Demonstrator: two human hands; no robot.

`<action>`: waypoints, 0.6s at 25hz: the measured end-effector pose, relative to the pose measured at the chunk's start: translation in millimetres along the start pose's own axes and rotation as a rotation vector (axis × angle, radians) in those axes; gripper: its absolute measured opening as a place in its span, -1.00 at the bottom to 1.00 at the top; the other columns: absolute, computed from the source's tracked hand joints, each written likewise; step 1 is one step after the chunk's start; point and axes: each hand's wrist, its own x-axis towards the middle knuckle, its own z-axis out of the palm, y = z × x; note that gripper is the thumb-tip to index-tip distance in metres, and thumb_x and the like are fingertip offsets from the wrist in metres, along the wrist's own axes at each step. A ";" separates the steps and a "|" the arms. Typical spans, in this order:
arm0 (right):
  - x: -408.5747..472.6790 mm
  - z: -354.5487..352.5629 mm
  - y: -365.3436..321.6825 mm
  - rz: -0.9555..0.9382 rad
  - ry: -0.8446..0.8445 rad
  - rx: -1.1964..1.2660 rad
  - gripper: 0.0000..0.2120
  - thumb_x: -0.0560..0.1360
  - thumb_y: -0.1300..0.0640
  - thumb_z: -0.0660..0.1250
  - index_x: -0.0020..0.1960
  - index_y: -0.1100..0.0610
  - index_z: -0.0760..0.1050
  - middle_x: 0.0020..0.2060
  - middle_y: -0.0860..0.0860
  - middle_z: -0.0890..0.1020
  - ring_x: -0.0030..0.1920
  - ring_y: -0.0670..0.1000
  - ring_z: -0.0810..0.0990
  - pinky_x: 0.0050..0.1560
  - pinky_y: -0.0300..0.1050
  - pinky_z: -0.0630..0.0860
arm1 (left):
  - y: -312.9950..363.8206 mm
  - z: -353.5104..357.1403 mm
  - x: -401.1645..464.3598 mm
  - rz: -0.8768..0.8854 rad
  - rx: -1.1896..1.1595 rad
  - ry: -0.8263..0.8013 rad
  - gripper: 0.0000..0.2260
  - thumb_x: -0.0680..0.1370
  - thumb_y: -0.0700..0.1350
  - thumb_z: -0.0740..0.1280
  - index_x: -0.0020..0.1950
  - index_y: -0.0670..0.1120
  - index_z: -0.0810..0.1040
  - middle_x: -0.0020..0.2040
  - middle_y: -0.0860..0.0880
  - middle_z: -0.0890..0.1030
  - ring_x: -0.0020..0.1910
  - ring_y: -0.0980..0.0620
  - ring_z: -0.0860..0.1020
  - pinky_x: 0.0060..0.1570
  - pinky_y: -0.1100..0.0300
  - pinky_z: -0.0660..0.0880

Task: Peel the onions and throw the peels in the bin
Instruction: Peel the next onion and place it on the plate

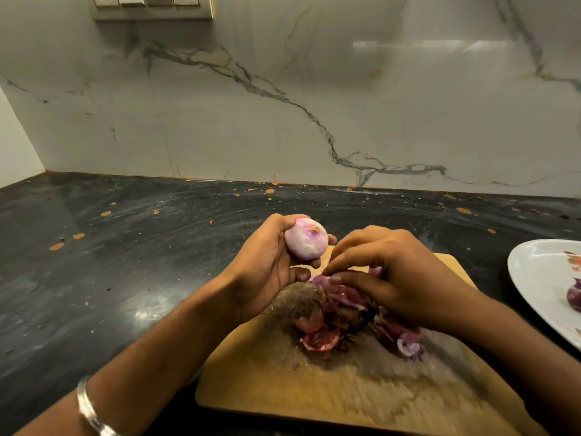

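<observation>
My left hand (267, 265) grips a peeled, pale pink onion (305, 239) above the far end of the wooden cutting board (314, 388). My right hand (386, 275) is just to its right, thumb and fingers pinching a purple strip of peel (320, 281). Under both hands a heap of dry reddish onion peels (339, 322) lies on the board, with a small unpeeled onion (309, 320) among them. No bin is in view.
A white plate (540, 278) at the right edge holds a dark purple onion (574, 297). The board sits on a dark stone counter (125, 262) flecked with orange spots. A marble wall runs behind, with a switch panel (151, 6) at the top left.
</observation>
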 end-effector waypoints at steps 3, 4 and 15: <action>-0.6 0.7 -2.5 0.017 0.025 0.047 -0.82 0.49 0.22 0.47 0.03 0.00 0.71 -0.09 -0.17 0.71 -0.05 -0.13 0.64 -0.06 -0.19 0.53 | -1.0 1.1 -0.8 0.011 -0.072 0.015 -0.64 0.67 -0.10 0.02 0.40 -0.23 0.31 0.17 -0.29 0.63 -0.18 -0.07 0.58 -0.26 0.13 0.46; -0.7 0.6 -3.4 0.048 0.078 0.077 -0.87 0.49 0.20 0.47 0.00 0.02 0.71 -0.15 -0.16 0.71 -0.12 -0.15 0.65 -0.13 -0.28 0.51 | -0.3 2.7 -0.9 0.014 -0.114 0.017 -0.68 0.67 -0.13 0.05 0.40 -0.21 0.31 0.19 -0.32 0.61 -0.18 -0.08 0.61 -0.25 0.12 0.52; 2.6 2.0 -8.7 0.405 0.344 0.516 -0.97 0.52 0.15 0.44 -0.07 0.09 0.60 -0.27 0.07 0.70 -0.30 -0.05 0.70 -0.38 -0.30 0.53 | -0.6 8.8 -7.3 0.017 -0.186 -0.077 -0.53 0.45 -0.31 0.34 0.37 -0.22 0.46 0.26 -0.32 0.57 0.24 -0.28 0.57 0.15 -0.01 0.57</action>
